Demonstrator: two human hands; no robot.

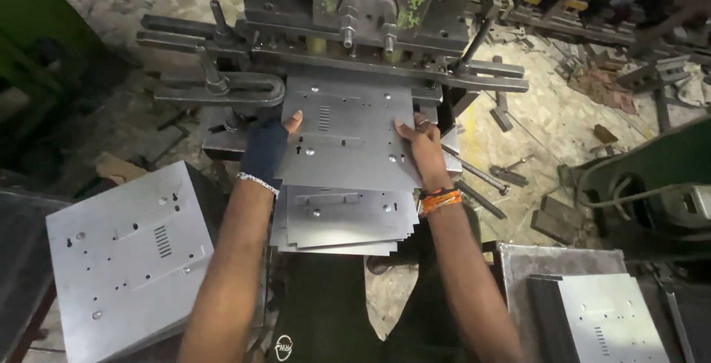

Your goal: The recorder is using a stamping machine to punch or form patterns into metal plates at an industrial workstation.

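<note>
The person holds one metal sheet (348, 130), flat and grey with small holes and a row of slots, by its two side edges in front of the press machine (370, 15). The far edge of this sheet lies under the horizontal bars of the press machine. The left hand (268, 144), which wears a dark fingerless glove and a thin chain at the wrist, is closed on the left edge of the sheet, with the thumb on top. The right hand (422, 148) is bare, has an orange band at the wrist, and is clamped on the right edge, the fingers spread over the surface. Just on the near side of the press machine, under the held sheet, lies a pile of similar sheets (344, 222), a little fanned out. To the left of the press machine, nearer to the person, a second stack of sheets (129, 259) rests tilted. To the right of the press machine, also near the person, a third sheet stack (611, 318) lies beside a dark plate. Tools and metal scraps lie on the floor (548, 118) to the right of the press machine.
</note>
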